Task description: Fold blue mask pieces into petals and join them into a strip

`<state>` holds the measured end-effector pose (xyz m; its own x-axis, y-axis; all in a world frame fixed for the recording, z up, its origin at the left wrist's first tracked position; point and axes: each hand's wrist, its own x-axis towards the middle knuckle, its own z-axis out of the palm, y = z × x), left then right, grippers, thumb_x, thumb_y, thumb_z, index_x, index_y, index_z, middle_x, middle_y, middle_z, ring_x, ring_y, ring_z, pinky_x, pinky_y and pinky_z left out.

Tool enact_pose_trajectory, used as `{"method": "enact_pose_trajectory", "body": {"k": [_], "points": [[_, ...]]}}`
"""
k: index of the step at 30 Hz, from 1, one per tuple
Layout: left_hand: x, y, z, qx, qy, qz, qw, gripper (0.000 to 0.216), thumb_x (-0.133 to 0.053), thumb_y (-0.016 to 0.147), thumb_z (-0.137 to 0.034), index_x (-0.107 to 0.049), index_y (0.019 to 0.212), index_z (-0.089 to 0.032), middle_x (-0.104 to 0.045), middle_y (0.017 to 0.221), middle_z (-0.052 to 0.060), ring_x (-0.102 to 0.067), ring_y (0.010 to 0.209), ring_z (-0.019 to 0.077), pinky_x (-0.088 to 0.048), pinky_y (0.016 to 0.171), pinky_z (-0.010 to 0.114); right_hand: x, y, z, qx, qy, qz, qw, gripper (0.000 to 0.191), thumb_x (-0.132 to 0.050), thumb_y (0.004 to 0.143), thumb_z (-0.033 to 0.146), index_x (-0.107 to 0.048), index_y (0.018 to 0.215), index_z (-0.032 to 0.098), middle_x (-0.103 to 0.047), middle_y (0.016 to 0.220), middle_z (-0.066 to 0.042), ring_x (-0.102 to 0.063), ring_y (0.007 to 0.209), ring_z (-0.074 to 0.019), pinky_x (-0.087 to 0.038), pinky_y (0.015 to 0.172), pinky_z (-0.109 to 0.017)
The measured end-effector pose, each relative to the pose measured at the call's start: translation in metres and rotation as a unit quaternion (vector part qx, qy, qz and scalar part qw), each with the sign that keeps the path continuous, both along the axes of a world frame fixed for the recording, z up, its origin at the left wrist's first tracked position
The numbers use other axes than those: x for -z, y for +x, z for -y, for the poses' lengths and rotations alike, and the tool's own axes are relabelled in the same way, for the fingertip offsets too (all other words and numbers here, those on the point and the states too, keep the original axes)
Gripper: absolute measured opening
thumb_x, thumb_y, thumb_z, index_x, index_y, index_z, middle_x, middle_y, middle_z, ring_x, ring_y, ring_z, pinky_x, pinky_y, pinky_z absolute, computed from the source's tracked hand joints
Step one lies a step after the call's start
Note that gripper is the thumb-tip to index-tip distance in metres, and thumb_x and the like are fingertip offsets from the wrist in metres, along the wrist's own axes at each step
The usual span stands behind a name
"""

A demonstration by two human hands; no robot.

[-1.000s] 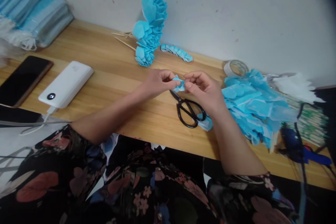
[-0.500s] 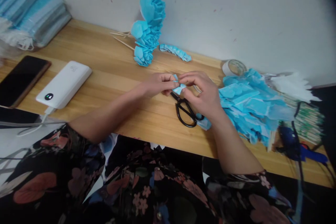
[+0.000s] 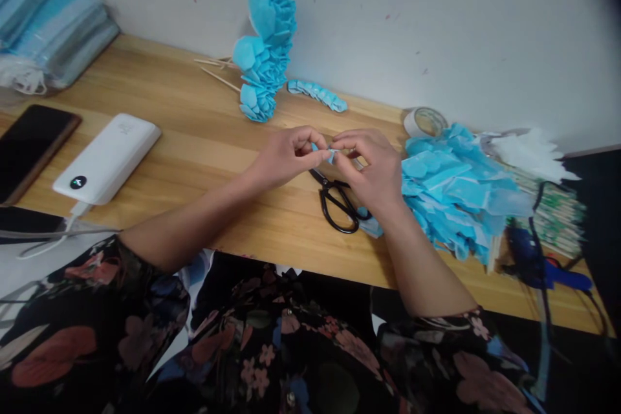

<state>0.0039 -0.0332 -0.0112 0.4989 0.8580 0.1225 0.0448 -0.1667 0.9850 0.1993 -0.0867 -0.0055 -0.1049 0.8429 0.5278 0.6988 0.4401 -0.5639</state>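
Note:
Between my fingertips is a small piece of light blue fabric [image 3: 332,156], mostly covered by the fingers. My left hand [image 3: 294,154] pinches it from the left with thumb and forefinger. From the right, my right hand [image 3: 371,165] grips its other side. Just below the hands lie black-handled scissors [image 3: 339,206], their blades partly under the fingers. A blue scrap [image 3: 371,226] sits beside the scissor handles. Behind the hands a folded blue strip [image 3: 317,94] rests near the wall, next to blue fabric flowers [image 3: 264,58] on thin wooden sticks.
Right of my hands is a heap of blue fabric pieces [image 3: 451,187], with a tape roll [image 3: 425,121] behind it. A blue glue gun [image 3: 565,275] and its cable lie far right. At left are a white power bank [image 3: 109,158], a phone [image 3: 33,149] and stacked masks [image 3: 53,19].
The blue piece shows less between my fingers, and my fingertips have come closer together. The whole view has shifted slightly, so everything sits a little further left.

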Motion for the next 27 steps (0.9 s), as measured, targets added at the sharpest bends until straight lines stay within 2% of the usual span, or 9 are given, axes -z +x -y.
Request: {"method": "enact_pose_trajectory", "body": {"k": [3,6,9,12,16,19,23,27], "points": [[0.005,0.002,0.0,0.013,-0.013,0.001,1.0,0.027,-0.085,0.082,-0.043,-0.069,0.08,-0.021,-0.054,0.061,-0.004,-0.042,0.056,0.0102,-0.026,0.055,0.028,0.002,-0.001,0.0,-0.006,0.006,0.025,1.0,0.011,-0.067,0.098,0.028,-0.076,0.093,0.031,-0.083,0.108,-0.004,-0.075,0.108,-0.0289,-0.059,0.098,-0.051],[0.008,0.002,-0.003,0.015,-0.014,-0.002,1.0,0.031,-0.085,0.081,-0.046,-0.067,0.075,-0.022,-0.06,0.064,-0.001,-0.048,0.06,0.0118,-0.03,0.056,0.027,0.003,-0.002,0.001,-0.013,0.003,0.029,0.999,0.014,-0.064,0.101,0.028,-0.076,0.095,0.032,-0.083,0.111,-0.005,-0.075,0.111,-0.0296,-0.057,0.102,-0.053],[0.007,0.002,-0.004,0.014,-0.015,-0.01,1.0,0.031,-0.085,0.082,-0.045,-0.066,0.073,-0.021,-0.054,0.059,-0.003,-0.044,0.056,0.0104,-0.028,0.054,0.026,0.004,-0.002,0.002,-0.026,0.015,0.03,0.999,0.017,-0.062,0.103,0.027,-0.077,0.097,0.032,-0.083,0.112,-0.006,-0.075,0.111,-0.0294,-0.058,0.102,-0.053],[0.004,0.001,-0.004,0.032,-0.047,0.0,0.998,0.026,-0.081,0.086,-0.039,-0.065,0.077,-0.02,-0.048,0.054,-0.006,-0.038,0.05,0.0079,-0.027,0.051,0.025,0.005,-0.001,0.002,-0.029,0.033,0.032,0.999,0.019,-0.061,0.104,0.026,-0.079,0.1,0.031,-0.083,0.113,-0.006,-0.075,0.111,-0.0291,-0.059,0.1,-0.052],[0.0,0.002,-0.002,0.062,-0.098,0.009,0.993,0.019,-0.076,0.09,-0.032,-0.065,0.08,-0.019,-0.052,0.052,-0.006,-0.042,0.048,0.0074,-0.032,0.051,0.023,0.006,0.0,0.002,-0.009,0.034,0.05,0.998,0.02,-0.06,0.104,0.026,-0.079,0.101,0.031,-0.083,0.114,-0.007,-0.075,0.11,-0.029,-0.059,0.099,-0.051],[0.001,0.003,-0.001,0.062,-0.11,0.01,0.992,0.022,-0.079,0.09,-0.032,-0.064,0.079,-0.019,-0.052,0.052,-0.007,-0.041,0.047,0.007,-0.032,0.051,0.023,0.006,-0.003,0.003,0.003,0.033,0.051,0.998,0.017,-0.063,0.102,0.025,-0.079,0.098,0.031,-0.083,0.114,-0.006,-0.075,0.109,-0.0286,-0.06,0.098,-0.05],[0.003,0.003,-0.001,0.069,-0.085,0.026,0.994,0.024,-0.081,0.088,-0.032,-0.063,0.077,-0.02,-0.05,0.053,-0.007,-0.041,0.048,0.0074,-0.031,0.051,0.024,0.007,-0.009,0.004,0.036,-0.005,0.0,0.999,0.014,-0.066,0.097,0.023,-0.077,0.091,0.029,-0.084,0.108,-0.005,-0.076,0.104,-0.0268,-0.062,0.093,-0.046],[0.003,0.003,0.001,0.082,-0.014,0.053,0.995,0.02,-0.077,0.087,-0.032,-0.064,0.078,-0.019,-0.055,0.06,-0.005,-0.046,0.054,0.0088,-0.034,0.055,0.024,0.01,-0.012,0.001,0.067,-0.051,-0.087,0.993,0.01,-0.068,0.092,0.024,-0.074,0.084,0.025,-0.083,0.099,-0.004,-0.077,0.097,-0.0236,-0.063,0.088,-0.041]]}}
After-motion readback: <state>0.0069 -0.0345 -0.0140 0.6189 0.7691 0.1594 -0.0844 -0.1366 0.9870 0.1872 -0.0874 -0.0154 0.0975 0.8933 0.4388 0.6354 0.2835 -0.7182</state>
